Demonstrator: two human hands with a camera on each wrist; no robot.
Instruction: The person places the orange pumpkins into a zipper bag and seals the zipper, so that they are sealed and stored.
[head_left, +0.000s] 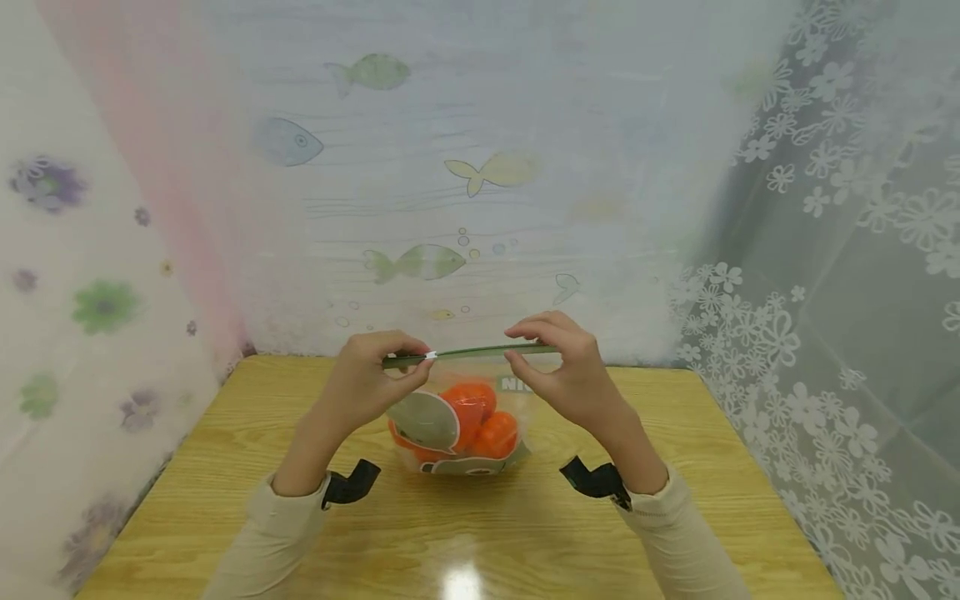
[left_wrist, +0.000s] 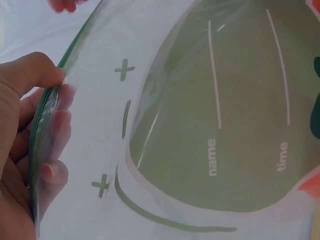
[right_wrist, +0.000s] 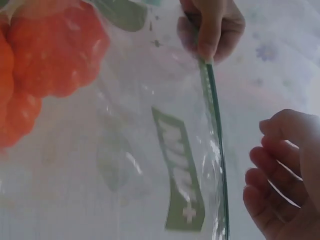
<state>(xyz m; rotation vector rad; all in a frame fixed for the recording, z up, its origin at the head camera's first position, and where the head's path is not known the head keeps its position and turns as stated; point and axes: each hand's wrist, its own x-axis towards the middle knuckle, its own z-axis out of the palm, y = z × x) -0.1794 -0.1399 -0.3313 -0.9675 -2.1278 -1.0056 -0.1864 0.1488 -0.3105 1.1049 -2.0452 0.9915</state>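
A clear zip bag [head_left: 480,387] with green and white print stands upright over the table, its zip edge uppermost. Inside are several orange, lumpy, ribbed things [right_wrist: 60,52] like small pumpkins. My left hand [head_left: 378,367] pinches the green zip strip [left_wrist: 40,117], thumb on one face and fingers behind the other, beside a small white slider [head_left: 431,356]. In the right wrist view my right hand [right_wrist: 282,172] is beside the zip edge with a gap between, its fingers loosely bent and holding nothing. A green label panel [left_wrist: 220,110] reads "name" and "time".
The bag is over a wood-grain table [head_left: 457,533]. A pale curtain printed with fish [head_left: 487,171] hangs behind it, with a flowered sheet [head_left: 105,308] at left and a lace-patterned one [head_left: 840,333] at right. Black mounts [head_left: 352,483] are strapped to both wrists.
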